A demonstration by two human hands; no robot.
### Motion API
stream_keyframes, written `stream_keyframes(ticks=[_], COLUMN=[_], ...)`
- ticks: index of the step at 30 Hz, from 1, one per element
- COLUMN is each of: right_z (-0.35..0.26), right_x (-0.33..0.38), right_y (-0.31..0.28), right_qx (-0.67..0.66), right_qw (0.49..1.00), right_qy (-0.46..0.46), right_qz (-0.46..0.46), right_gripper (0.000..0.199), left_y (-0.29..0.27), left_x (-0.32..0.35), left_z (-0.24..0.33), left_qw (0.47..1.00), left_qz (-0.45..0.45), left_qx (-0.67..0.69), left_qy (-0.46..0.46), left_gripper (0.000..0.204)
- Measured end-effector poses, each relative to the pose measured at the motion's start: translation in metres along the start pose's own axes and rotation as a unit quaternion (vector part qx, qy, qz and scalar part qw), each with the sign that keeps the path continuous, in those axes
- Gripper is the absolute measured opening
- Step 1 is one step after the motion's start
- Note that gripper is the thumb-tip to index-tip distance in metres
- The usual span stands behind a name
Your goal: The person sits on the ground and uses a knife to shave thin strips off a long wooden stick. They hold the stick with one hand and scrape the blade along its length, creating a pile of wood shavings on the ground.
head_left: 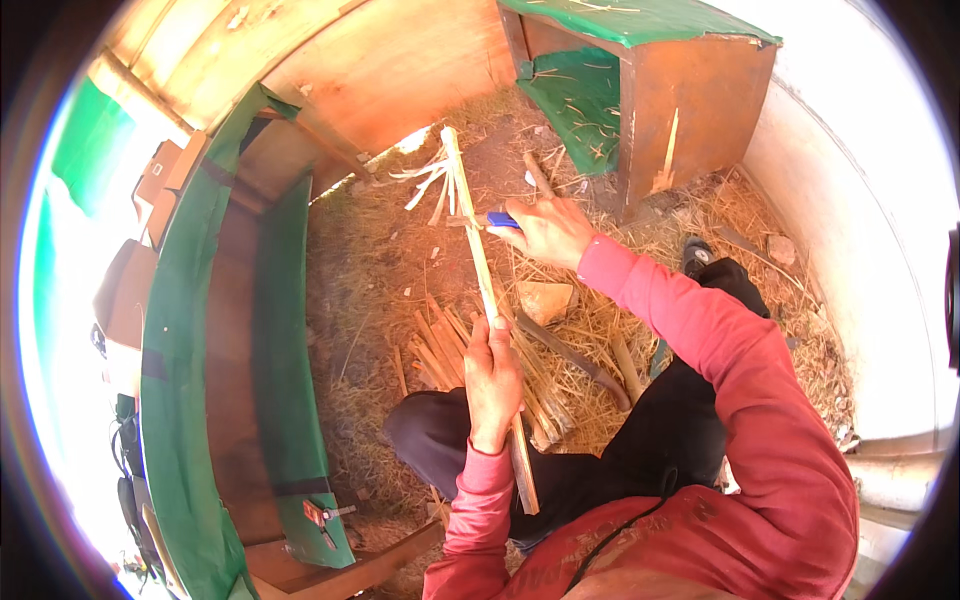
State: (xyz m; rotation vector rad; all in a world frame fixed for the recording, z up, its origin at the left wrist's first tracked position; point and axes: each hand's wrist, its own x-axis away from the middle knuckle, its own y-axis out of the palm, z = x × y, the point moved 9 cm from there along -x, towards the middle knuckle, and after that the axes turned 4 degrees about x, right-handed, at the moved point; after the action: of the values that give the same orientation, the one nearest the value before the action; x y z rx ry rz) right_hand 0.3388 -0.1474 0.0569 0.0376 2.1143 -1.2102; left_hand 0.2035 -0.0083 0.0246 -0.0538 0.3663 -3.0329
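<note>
Straw-strewn ground (380,280) is seen underfoot, hemmed in by wooden boxes. At the far left, a long wooden crate lined with green sheeting (290,330) is stood on its side. Moving inward, a heap of split wooden slats (450,350) is laid on the straw, just in front of the person's dark-trousered knee.

And now the action: a long pale bamboo strip (480,270) is held up at a slant, its lower end tucked near the lap, its upper end frayed into curling slivers. The left hand (492,385) is clenched around the strip's lower half, thumb on top. Higher up and to the right, the right hand (548,230) is wrapped around a blue-handled knife (503,220), pressed against the strip; the blade itself cannot be made out.

Right of that, a flat stone (545,300) and a curved dark stick (580,362) are lying on the straw. Farther right, a second green-topped wooden box (690,100) is set against a pale wall (860,240).
</note>
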Motion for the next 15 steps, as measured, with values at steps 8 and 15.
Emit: stream_keyframes(ticks=[8, 15], right_z=[0.018, 0.016], right_x=[0.003, 0.003], right_y=[0.012, 0.033], right_qx=[-0.191, -0.398], right_qw=[0.972, 0.874], right_qy=[0.032, 0.086], right_qz=[-0.131, -0.264], right_gripper=[0.063, 0.065], left_y=[0.005, 0.006], left_x=[-0.008, -0.005], left_z=[0.002, -0.01], left_qw=[0.976, 0.964], left_qz=[-0.126, -0.14], left_qx=[0.166, 0.224], left_qy=[-0.062, -0.026], left_gripper=[0.031, 0.03])
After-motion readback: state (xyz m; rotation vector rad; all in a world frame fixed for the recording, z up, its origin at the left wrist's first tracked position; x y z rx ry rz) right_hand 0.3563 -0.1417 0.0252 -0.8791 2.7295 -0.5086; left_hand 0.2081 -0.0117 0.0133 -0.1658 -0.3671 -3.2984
